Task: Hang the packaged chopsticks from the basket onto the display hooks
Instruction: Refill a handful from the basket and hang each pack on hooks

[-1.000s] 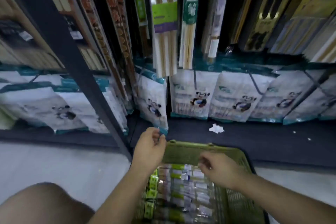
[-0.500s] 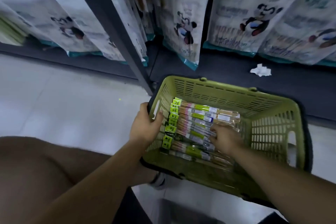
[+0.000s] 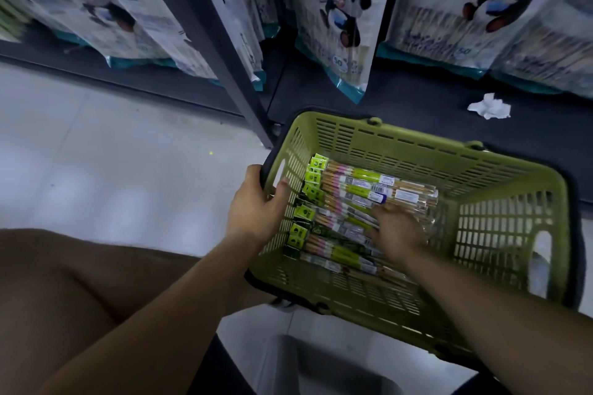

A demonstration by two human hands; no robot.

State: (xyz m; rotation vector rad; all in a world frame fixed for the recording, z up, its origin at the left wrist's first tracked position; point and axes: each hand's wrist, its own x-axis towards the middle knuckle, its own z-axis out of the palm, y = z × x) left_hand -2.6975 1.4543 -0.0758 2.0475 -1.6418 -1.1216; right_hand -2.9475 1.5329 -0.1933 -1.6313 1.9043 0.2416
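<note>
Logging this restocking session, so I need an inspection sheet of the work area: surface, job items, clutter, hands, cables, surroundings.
Surface: pale tiled floor, with a dark shelf base behind it.
Job's things: green slotted plastic basket beside the shelf base, holding clear-wrapped chopstick packs with green header cards.
Clutter: crumpled white paper on the shelf base.
Hands: left hand grips the basket's left rim; right hand lies on the packs, grip unclear.
Cables: nothing seen.
Surroundings: panda-printed white bags on the shelf; dark metal upright.
</note>
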